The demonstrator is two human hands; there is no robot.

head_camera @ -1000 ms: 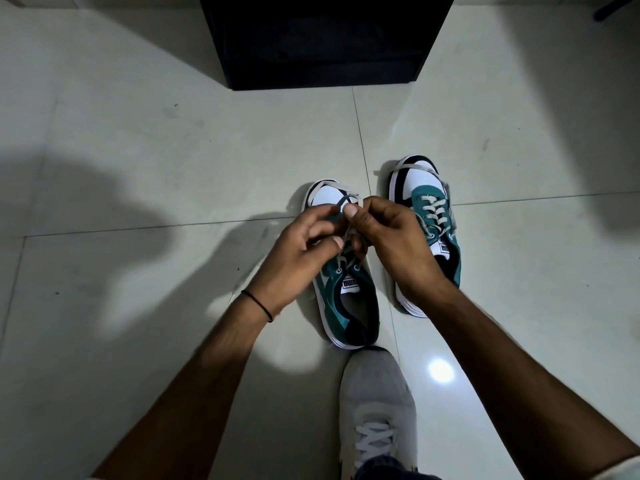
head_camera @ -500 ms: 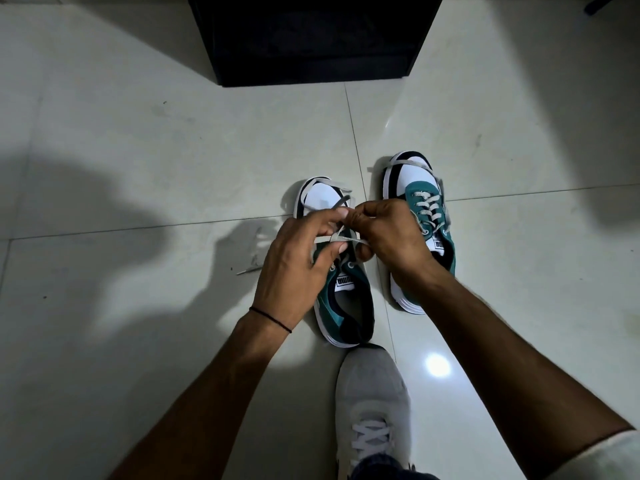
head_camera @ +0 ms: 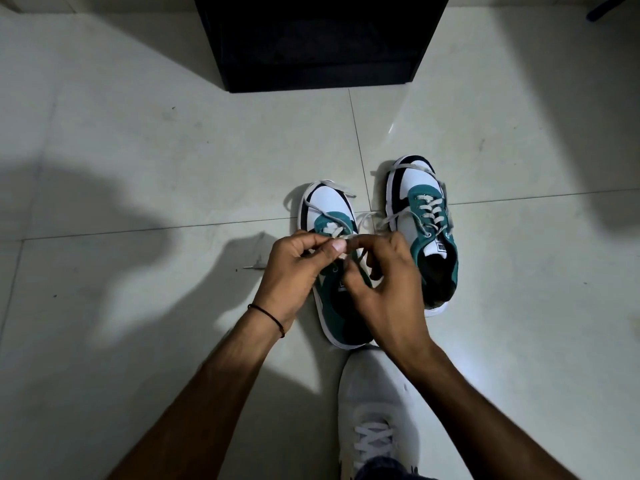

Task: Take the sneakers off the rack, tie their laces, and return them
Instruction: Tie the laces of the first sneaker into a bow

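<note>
Left hand (head_camera: 294, 271) and right hand (head_camera: 388, 282) meet over the near sneaker (head_camera: 337, 271), fingers pinched shut on its pale lace (head_camera: 341, 237) — knot half-formed by the look of it. Second sneaker (head_camera: 427, 230) sits just beside, laces loose, one end trailing toward the first. Risk: a pinch slips and the loop collapses, or the stray lace gets caught in. Both on a glossy tile floor (head_camera: 173, 168), dim room, dark rack (head_camera: 318, 39) behind — the person's own grey shoe (head_camera: 374, 410) at the bottom.
</note>
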